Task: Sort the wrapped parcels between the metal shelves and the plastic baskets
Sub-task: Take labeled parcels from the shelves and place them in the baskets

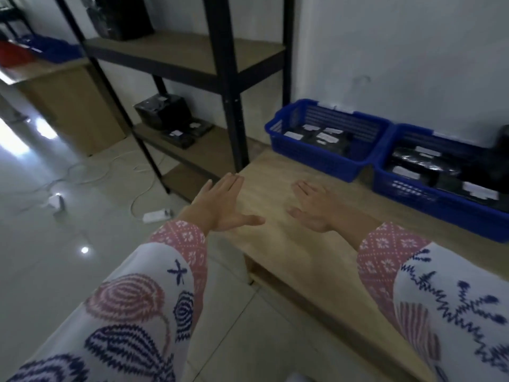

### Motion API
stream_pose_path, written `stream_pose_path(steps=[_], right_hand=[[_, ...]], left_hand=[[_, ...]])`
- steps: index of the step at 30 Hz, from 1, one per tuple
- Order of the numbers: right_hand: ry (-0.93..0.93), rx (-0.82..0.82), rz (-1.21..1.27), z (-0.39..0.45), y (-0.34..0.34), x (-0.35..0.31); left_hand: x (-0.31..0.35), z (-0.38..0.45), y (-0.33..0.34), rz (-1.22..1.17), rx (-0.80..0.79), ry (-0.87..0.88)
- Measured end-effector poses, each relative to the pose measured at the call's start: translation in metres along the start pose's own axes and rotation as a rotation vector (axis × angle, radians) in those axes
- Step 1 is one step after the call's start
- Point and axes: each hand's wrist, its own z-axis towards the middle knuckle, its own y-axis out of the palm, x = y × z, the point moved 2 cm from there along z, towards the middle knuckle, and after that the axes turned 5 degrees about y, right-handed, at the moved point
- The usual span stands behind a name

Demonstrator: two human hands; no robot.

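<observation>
1. The wrapped parcels are seen as dark, glossy black plastic packets with small white labels (329, 136); their exact shapes are blurred.
2. Several parcels lie in the near-left blue plastic basket with slatted walls (286, 128), and more fill a second blue plastic basket (413, 199) just to its right, touching it.
3. Further black wrapped parcels (170, 117) are stacked on a lower board of the black metal shelf unit with pale wooden boards (225, 78); another dark bundle (121, 15) stands on the board above.
4. Both baskets rest on the light wooden desk (275, 232), set against a plain white wall, with the shelf unit standing just left of the desk.
5. A glossy pale tiled floor (41, 216) is seen to the left, with white cables and a white power strip (155, 215) lying on it.
6. The flat parcels in the baskets appear to lie label-up, their long sides roughly along the baskets' length, though the blur makes this uncertain.
7. The left hand (220, 205) is held flat over the desk's left edge, fingers straight, grasping nothing.
8. The right hand (311, 208) is spread likewise over the desk, released and empty.
9. Patterned white and pink sleeves (176, 244) cover both forearms.
</observation>
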Motion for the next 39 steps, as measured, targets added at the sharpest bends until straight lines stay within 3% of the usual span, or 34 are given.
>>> stream_pose_path(steps=[11, 24, 31, 39], right_hand=[[-0.175, 0.01, -0.026, 0.13, -0.007, -0.142], [-0.045, 0.016, 0.305, 0.333, -0.042, -0.276], [0.138, -0.027, 0.553, 0.429, -0.04, -0.317], [0.529, 0.148, 0.686, 0.542, -0.036, -0.365]], left_hand=[[-0.162, 0.009, 0.0, -0.075, 0.048, -0.076], [-0.366, 0.112, -0.011, -0.265, 0.042, -0.031], [-0.504, 0.187, -0.011, -0.355, 0.008, -0.012], [-0.658, 0.312, -0.01, -0.407, -0.046, 0.049]])
